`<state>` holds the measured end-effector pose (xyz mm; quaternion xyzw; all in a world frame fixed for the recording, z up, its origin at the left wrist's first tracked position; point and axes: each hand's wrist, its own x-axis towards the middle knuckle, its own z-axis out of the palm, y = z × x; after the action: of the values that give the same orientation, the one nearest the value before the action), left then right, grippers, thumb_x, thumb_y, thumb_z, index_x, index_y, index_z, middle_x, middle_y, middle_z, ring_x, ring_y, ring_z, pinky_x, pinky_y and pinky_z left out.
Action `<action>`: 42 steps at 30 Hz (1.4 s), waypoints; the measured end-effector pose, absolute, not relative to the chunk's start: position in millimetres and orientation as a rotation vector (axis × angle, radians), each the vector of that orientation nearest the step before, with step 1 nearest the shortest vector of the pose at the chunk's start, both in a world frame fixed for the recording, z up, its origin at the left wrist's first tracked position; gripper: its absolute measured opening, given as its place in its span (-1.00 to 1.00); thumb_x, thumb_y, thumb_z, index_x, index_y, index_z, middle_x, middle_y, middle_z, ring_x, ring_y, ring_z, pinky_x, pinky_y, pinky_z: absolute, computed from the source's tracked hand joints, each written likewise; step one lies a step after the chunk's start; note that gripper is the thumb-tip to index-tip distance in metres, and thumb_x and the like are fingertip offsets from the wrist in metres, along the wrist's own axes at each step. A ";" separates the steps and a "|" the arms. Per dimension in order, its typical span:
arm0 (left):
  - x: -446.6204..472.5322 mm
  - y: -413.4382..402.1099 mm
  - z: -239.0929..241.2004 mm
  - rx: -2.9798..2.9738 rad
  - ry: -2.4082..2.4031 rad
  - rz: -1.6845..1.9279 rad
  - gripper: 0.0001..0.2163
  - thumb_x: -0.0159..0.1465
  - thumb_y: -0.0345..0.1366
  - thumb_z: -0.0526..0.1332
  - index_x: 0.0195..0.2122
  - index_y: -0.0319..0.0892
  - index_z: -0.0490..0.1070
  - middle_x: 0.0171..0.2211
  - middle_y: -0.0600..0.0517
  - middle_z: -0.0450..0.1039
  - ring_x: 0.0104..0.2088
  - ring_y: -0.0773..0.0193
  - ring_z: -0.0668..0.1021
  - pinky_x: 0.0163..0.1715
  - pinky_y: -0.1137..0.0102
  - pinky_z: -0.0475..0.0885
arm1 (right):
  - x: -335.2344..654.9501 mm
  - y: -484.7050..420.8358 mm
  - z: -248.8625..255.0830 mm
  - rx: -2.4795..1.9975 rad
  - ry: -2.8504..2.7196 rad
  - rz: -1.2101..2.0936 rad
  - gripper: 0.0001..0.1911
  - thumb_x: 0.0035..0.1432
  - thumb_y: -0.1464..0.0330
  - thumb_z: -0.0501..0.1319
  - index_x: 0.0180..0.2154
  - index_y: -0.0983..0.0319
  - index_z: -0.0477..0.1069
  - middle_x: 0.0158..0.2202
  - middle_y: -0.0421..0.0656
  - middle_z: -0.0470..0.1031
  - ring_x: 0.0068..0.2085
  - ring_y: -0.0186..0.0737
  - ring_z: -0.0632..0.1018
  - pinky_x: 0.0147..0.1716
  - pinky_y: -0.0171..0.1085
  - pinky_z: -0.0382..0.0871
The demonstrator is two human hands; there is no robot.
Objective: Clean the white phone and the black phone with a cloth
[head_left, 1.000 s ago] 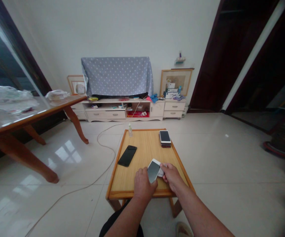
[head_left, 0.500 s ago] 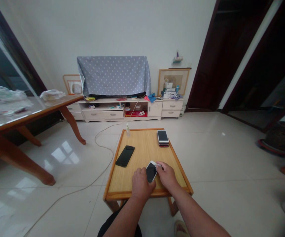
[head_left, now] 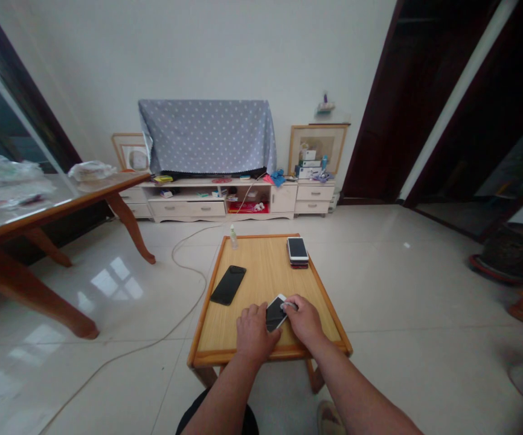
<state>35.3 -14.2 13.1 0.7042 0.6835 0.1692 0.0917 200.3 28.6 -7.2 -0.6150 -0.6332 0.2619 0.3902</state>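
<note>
A white-framed smartphone [head_left: 275, 312] lies tilted near the front of the small wooden table [head_left: 261, 266], its dark screen facing up. My left hand [head_left: 255, 331] grips it along the left side and lower edge. Against its upper right part of the screen, my right hand [head_left: 305, 317] pinches a small pale cloth [head_left: 291, 306], mostly hidden by the fingers. To the left rests a larger black smartphone [head_left: 229, 285]. Stacked at the far right corner are several phones, topped by a white one [head_left: 297, 248]. A small clear spray bottle [head_left: 234, 238] stands at the far left corner.
Raised wooden rims edge the tabletop. A pale cable [head_left: 184, 270] snakes over the floor on the left, near a large wooden table [head_left: 125, 220] with plastic bags. Beyond stands a white TV cabinet [head_left: 284, 201] with a dotted cloth [head_left: 211, 139] above it.
My right hand's fingertips and the pale cloth have shifted slightly left, from the phone's edge onto its screen. My left hand keeps its hold. The whole view has shifted a little.
</note>
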 end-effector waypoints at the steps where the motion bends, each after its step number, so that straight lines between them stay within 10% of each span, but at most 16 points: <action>1: 34.3 -15.1 14.0 2.087 2.017 0.505 -0.35 0.09 -0.03 0.33 0.21 -0.06 0.27 0.01 -0.12 0.43 0.03 -0.05 0.40 -0.05 0.21 0.20 | 200.5 29.1 -6.8 -1.563 -1.622 0.637 -0.88 0.15 0.30 0.20 -0.31 0.13 0.52 -0.29 -0.19 0.53 -0.25 -0.20 0.50 -0.27 -0.29 0.24; 32: 13.1 -33.0 14.8 2.181 2.045 0.600 -0.53 0.16 0.00 0.27 0.04 -0.09 0.37 -0.03 -0.07 0.46 0.03 0.02 0.41 0.03 0.20 0.16 | 185.2 -26.0 42.5 -1.761 -2.373 0.236 -0.60 0.26 0.32 0.10 0.11 -0.01 0.44 -0.03 -0.05 0.48 0.01 0.02 0.40 -0.08 -0.11 0.18; 42: 12.1 -31.7 7.4 2.217 2.051 0.626 -0.51 0.14 -0.03 0.28 0.06 -0.11 0.35 -0.03 -0.08 0.47 0.03 0.00 0.42 0.05 0.17 0.18 | 192.9 -27.1 30.9 -1.672 -2.473 0.770 -0.34 0.20 0.36 0.06 0.31 -0.15 0.14 0.17 -0.21 0.46 0.07 -0.10 0.52 -0.06 -0.23 0.30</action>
<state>12.1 -31.7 7.4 0.7184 0.6648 0.2030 0.0285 192.9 -27.1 30.9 -0.5421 -0.8018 0.2496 0.0293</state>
